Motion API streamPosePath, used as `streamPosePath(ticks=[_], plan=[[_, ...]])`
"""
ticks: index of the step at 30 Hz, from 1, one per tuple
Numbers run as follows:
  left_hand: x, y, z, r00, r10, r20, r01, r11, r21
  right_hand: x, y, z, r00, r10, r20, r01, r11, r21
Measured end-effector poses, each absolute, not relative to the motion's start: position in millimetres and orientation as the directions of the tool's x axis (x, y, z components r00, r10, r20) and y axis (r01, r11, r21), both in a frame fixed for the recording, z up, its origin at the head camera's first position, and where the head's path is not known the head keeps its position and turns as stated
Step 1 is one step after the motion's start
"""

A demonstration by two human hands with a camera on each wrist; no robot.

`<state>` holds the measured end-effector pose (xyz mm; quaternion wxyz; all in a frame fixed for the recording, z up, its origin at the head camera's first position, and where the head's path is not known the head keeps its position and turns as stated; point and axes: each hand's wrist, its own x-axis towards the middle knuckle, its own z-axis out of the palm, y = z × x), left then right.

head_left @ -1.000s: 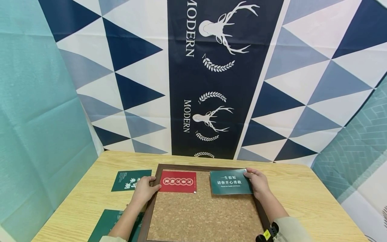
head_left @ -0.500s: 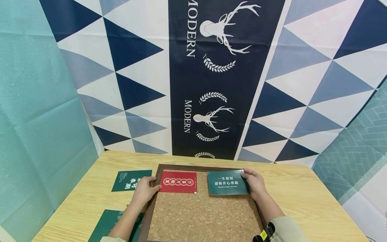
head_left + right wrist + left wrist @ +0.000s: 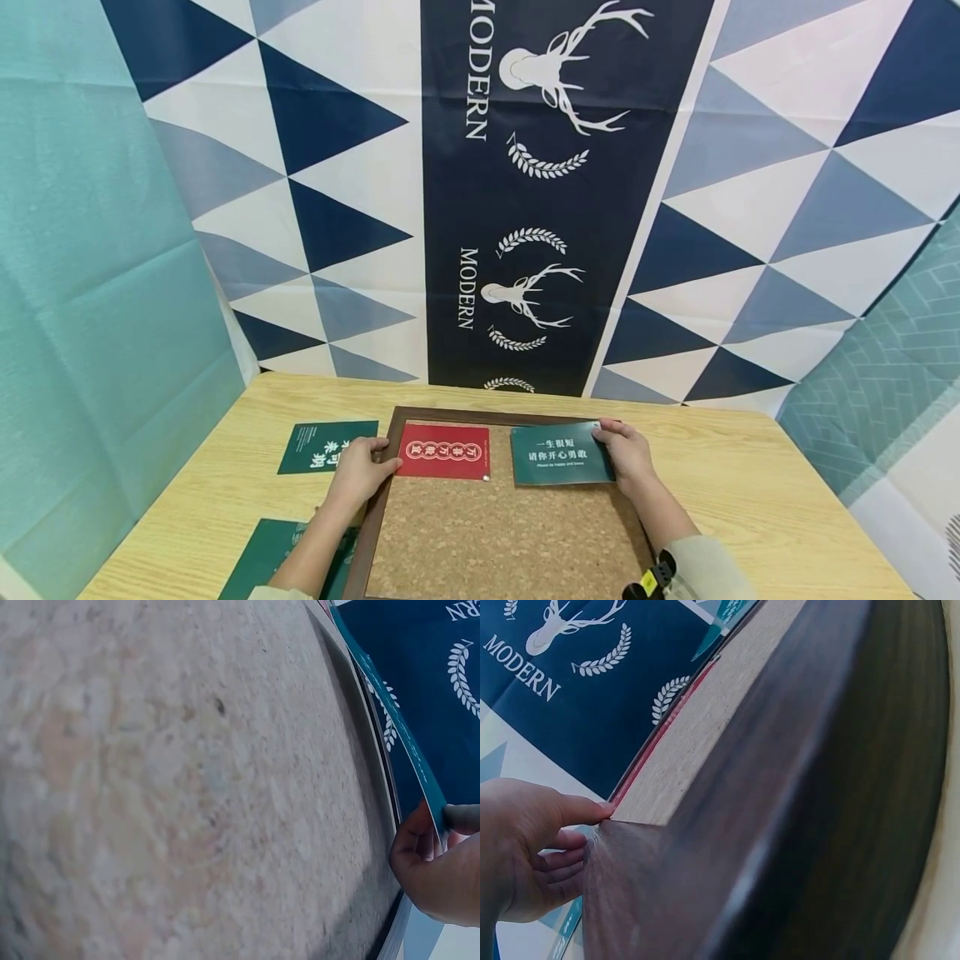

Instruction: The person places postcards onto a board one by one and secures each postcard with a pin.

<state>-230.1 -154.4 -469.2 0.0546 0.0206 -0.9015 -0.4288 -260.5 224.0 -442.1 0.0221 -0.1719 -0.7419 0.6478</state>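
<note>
A cork board (image 3: 502, 533) with a dark wooden frame (image 3: 727, 847) lies on the table. My left hand (image 3: 358, 471) grips its left edge near the far corner, thumb on top and fingers along the side. Beside that thumb, a red card (image 3: 442, 452) with white lettering lies on the cork, a small white pin (image 3: 487, 478) at its lower right corner. Between thumb and fingers, my right hand (image 3: 630, 462) pinches the right end of a green card (image 3: 558, 454) with white writing. Seen from the right wrist, this card (image 3: 397, 727) stands tilted over the cork, raised off it.
On the table (image 3: 750, 483) left of the board lie two more green cards, an upper card (image 3: 318, 446) partly behind my left hand and a lower card (image 3: 262, 554) under my left forearm. A patterned cloth (image 3: 502, 192) hangs behind the table.
My right hand has moved slightly left with the green card, closer to the red card. The left hand stays at the frame.
</note>
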Motion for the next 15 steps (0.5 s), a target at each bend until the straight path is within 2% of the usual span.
streamPosePath(ticks=[9, 15], plan=[[-229.8, -155.1, -470.1, -0.993, -0.085, 0.084, 0.011, 0.637, 0.771, -261.0, 217.6, -442.4, -0.938, 0.301, -0.175, 0.235, 0.177, -0.956], [-230.0, -155.1, -470.7, -0.993, -0.087, 0.084, 0.010, 0.636, 0.771, -261.7, 217.3, -444.1, -0.940, 0.307, -0.148, 0.238, 0.279, -0.930]])
